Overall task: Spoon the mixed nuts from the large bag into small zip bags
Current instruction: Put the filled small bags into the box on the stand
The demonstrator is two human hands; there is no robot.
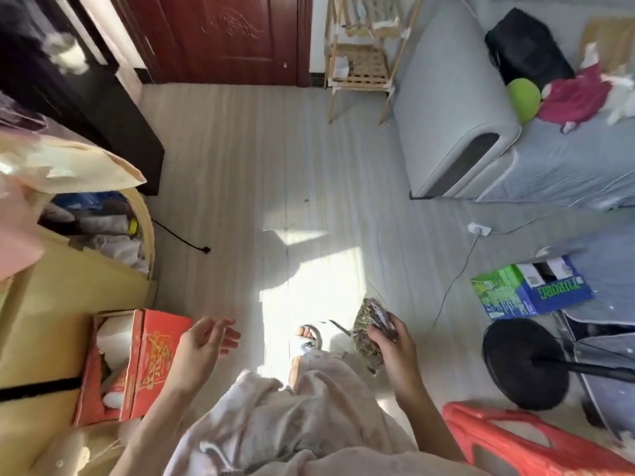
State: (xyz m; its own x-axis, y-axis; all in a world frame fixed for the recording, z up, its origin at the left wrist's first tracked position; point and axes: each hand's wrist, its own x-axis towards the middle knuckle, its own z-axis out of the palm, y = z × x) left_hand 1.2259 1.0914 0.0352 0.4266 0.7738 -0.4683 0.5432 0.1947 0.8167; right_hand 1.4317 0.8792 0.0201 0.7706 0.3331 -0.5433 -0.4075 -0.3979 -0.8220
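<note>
My right hand [391,341] grips a clear plastic bag of mixed nuts [369,329] at the lower middle right, held above the floor with its dark and greenish contents showing through. My left hand [206,341] hangs free at the lower left of centre, fingers relaxed and slightly curved, holding nothing. No spoon and no other zip bag can be made out in this view.
A red cardboard box [137,365] stands at the lower left beside a yellow surface [51,304]. A red plastic stool [529,441] and a black fan base [525,362] are at the lower right, a green-blue carton [529,290] and a grey sofa [464,115] further right.
</note>
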